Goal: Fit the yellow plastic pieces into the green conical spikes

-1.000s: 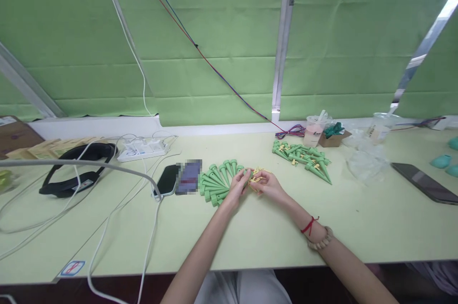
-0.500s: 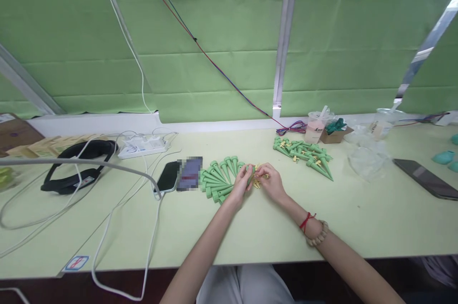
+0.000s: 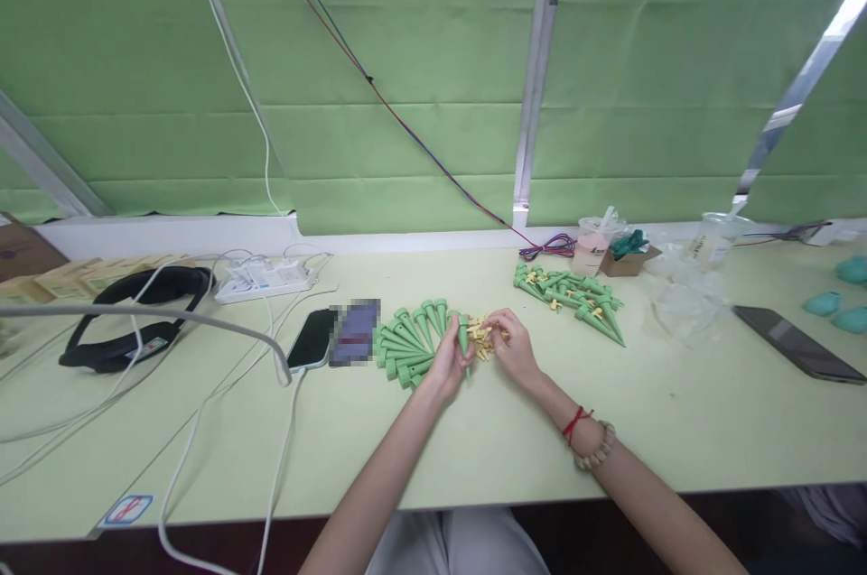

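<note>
My left hand (image 3: 447,360) is closed around a green plastic spike (image 3: 463,336), its capped end up and its point down. Just right of it, my right hand (image 3: 513,346) has its fingers pinched together beside a small heap of yellow plastic pieces (image 3: 480,338); whatever sits between the fingertips is too small to make out. Fanned out to the left of my left hand lie several green spikes (image 3: 406,345), their caps outward. A second pile of green spikes (image 3: 573,293), mixed with small yellow pieces, lies farther back on the right.
Two phones, one dark (image 3: 312,338) and one partly blurred (image 3: 355,331), lie left of the fan. Beyond them are a power strip (image 3: 264,280), white cables and a black headset (image 3: 139,318). A drink cup (image 3: 591,246), small box (image 3: 629,262), plastic bag (image 3: 689,309) and tablet (image 3: 799,343) are on the right.
The green spike in my left hand has turned upright and shows more clearly. My hands have moved slightly apart, uncovering more of the yellow heap. The whole view has shifted a little.
</note>
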Demonstrator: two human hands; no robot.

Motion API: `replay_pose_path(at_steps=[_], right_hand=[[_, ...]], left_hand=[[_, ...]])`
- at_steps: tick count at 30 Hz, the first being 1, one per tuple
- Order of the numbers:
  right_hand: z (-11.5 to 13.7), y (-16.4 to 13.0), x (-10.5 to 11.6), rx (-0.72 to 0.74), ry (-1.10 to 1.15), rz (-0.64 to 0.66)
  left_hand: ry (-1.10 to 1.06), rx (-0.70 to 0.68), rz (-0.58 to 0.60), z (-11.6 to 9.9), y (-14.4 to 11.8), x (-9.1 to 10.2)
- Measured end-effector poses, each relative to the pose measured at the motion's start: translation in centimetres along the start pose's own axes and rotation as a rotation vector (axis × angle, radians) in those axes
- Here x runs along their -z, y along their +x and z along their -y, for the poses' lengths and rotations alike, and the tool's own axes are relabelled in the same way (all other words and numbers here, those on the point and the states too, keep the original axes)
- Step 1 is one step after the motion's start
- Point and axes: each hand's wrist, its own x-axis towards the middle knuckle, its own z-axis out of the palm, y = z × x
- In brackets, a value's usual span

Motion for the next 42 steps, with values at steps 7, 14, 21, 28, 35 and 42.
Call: replay_pose_path(at_steps=[7, 14, 21, 28, 35, 42], right_hand=[[0.5, 0.9, 0.6, -0.369, 0.332, 0.056], [0.5, -0.1, -0.6, -0.288, 0.3, 0.229], [0.0, 0.0, 0.2, 0.07, -0.07, 0.109], [0.3, 0.2, 0.6, -0.052, -0.041, 0.117], [0.6, 0.9, 0.4, -0.529, 0.464, 0.233], [0.4, 1.1, 1.5, -0.628, 0.608, 0.435]], left_hand=[[0.029, -0.119, 0.0, -0.9, 0.1, 0.4], [0.086, -0.109, 0.014, -0.4, 0.0, 0.2], [0.017, -0.003, 0.042, -0.3, 0.4, 0.1], [0.042, -0.022, 0.052, -0.5, 0.1, -0.1], [0.306, -0.121, 0.016, -0.8, -0.4, -0.3], [0.419, -0.119, -0.016, -0.7, -0.3, -0.4]])
